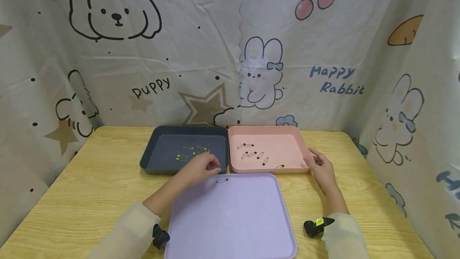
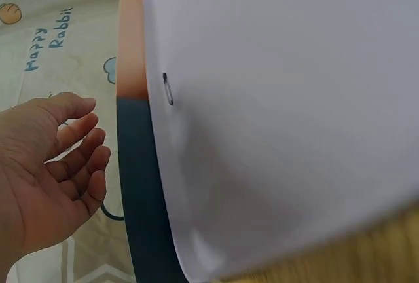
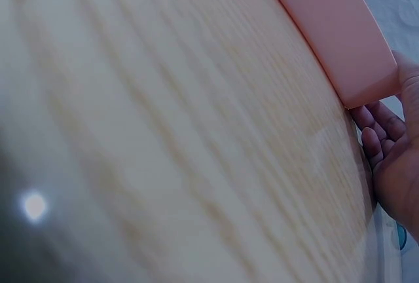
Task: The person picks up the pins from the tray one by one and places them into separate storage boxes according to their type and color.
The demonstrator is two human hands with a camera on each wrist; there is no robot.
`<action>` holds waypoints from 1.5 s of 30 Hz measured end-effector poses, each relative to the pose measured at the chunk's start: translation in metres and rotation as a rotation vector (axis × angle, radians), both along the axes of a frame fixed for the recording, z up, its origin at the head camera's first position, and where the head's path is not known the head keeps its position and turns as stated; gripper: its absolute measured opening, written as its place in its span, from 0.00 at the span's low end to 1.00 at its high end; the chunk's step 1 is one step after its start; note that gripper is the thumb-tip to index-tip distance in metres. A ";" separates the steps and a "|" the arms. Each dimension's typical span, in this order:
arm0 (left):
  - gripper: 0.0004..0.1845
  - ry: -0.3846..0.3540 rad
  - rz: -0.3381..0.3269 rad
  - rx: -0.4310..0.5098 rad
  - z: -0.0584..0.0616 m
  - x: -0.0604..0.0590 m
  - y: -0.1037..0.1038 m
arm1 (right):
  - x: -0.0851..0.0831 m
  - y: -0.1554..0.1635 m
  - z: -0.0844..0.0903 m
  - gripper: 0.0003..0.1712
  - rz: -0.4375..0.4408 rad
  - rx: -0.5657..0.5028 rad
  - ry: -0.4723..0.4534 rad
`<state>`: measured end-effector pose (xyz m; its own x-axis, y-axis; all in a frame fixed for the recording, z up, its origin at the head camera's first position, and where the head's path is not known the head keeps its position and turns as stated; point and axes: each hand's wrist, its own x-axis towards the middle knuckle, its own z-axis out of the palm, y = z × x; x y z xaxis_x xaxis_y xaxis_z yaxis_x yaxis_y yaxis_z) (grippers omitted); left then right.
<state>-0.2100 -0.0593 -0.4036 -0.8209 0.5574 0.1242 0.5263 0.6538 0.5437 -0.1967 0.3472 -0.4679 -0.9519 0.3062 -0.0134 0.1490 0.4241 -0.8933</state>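
My left hand (image 1: 201, 168) hovers over the front edge of the dark blue-grey tray (image 1: 151, 163), its fingers loosely bent and holding nothing. The left wrist view shows the same hand (image 2: 52, 171) with its thumb apart from the fingertips. Close by, one black safety pin (image 1: 222, 180) lies near the far edge of the lavender tray (image 1: 231, 219). Several gold safety pins (image 1: 181, 157) lie in the dark tray. The pink tray (image 1: 284, 147) holds several black safety pins (image 1: 265, 161). My right hand (image 1: 323, 171) grips its right front corner, thumb at the rim and fingers outside.
The dark and pink trays stand side by side at the back of the wooden table (image 1: 97, 183), with the lavender tray in front of them. A printed curtain (image 1: 201, 51) hangs behind the table and along both sides.
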 end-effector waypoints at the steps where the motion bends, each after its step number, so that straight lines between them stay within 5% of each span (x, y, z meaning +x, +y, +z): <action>1: 0.04 0.012 -0.007 -0.010 -0.001 0.002 -0.003 | 0.000 0.000 0.000 0.36 -0.002 0.000 -0.003; 12: 0.03 0.068 -0.035 -0.175 -0.012 0.024 -0.015 | -0.001 0.000 -0.001 0.36 -0.001 0.012 -0.010; 45: 0.07 0.158 0.035 -0.256 -0.029 0.029 0.017 | 0.001 -0.002 0.001 0.34 -0.016 -0.029 0.041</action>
